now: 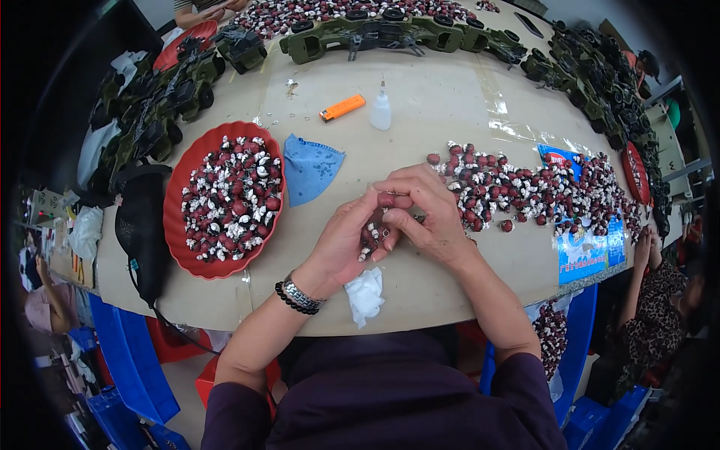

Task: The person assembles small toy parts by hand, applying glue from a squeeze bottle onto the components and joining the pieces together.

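My left hand (346,241) is cupped, palm up, over the near edge of the table and holds several small dark red and white toy pieces (370,232). My right hand (424,211) is beside it, fingers bent, pinching one dark red piece (385,199) at the fingertips just above the left palm. To the right of my hands lies a long loose heap of the same red and white pieces (534,189). At the left stands a red round tray (178,196) full of such pieces.
A blue cloth (309,166), an orange lighter (342,108) and a small white dropper bottle (381,112) lie behind my hands. Green toy vehicles (390,34) ring the far edge. A crumpled white tissue (365,294) lies at the near edge. Another person (660,300) sits at the right.
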`<state>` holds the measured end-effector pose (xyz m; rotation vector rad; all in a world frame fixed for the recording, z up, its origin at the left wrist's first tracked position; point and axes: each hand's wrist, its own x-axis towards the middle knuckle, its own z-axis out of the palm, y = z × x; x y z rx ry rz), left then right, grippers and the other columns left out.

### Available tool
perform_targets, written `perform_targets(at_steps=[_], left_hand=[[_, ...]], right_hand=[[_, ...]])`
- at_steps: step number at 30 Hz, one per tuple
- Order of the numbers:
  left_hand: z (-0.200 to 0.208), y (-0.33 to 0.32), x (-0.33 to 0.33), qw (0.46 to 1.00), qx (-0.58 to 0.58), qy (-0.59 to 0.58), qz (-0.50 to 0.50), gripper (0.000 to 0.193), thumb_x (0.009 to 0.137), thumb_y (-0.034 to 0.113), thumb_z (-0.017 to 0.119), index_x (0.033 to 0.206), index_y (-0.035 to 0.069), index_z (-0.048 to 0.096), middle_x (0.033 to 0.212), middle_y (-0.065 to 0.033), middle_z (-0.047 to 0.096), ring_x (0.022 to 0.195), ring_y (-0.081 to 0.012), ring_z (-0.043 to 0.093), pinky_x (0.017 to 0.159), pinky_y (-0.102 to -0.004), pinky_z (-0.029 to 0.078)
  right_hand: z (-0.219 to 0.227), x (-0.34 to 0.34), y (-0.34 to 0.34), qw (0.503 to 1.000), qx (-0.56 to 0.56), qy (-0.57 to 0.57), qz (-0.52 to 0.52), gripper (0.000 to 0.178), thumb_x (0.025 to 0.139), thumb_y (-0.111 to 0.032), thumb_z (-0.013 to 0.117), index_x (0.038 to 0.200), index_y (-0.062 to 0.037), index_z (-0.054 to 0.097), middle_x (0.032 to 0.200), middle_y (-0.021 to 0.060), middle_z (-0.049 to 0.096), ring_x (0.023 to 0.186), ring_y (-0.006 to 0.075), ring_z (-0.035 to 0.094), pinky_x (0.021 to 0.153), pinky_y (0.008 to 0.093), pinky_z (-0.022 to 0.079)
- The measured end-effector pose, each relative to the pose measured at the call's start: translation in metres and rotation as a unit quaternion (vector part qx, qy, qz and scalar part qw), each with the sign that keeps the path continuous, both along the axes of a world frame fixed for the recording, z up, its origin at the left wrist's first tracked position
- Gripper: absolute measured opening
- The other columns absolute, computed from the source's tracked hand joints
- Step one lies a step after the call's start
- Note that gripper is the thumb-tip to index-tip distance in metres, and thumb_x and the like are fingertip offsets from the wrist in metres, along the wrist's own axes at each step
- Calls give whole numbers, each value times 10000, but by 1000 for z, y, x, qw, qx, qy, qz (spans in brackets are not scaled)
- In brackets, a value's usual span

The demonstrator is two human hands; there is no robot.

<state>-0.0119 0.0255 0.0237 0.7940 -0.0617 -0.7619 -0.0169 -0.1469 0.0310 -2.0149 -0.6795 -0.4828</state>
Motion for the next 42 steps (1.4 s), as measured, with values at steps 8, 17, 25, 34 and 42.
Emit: perform_targets(at_steps=[8,17,25,34,42], left_hand=[[1,0,0,1000,5,14,-8,490,1039,433,334,1130,11,566,858,-42,589,615,-109,564,418,-214,400],[6,-1,0,998,-37,53,-13,428,1028,394,392,1098,19,585,859,-41,585,616,-122,566,423,-222,396],[32,21,9,987,18,-76,140,305,996,275,482,1060,3,605,855,-46,578,622,-113,559,424,-210,400],[57,72,37,400,587,-528,466,97,827,89,671,894,21,661,788,-66,644,631,-178,573,638,-309,435],[54,54,29,422,565,-580,407,148,787,61,700,929,37,667,886,-99,665,837,-269,590,715,-346,458]], right_hand=[[1,-1,2,1000,-3,20,0,291,801,-106,702,1061,1,625,1020,129,618,923,274,580,814,360,470],[5,-2,0,1000,-18,4,2,270,836,-115,653,1087,-30,605,1007,134,604,931,322,563,798,395,455],[11,15,-43,941,-149,-21,-304,311,808,-103,600,1111,-63,658,1019,88,646,999,301,543,857,406,449],[1,14,-33,917,-300,10,-265,297,741,-72,699,1037,-68,677,974,63,624,1032,279,517,920,421,394],[10,12,-24,972,-163,2,-169,278,672,9,729,936,-60,676,921,54,606,941,252,520,880,386,395]])
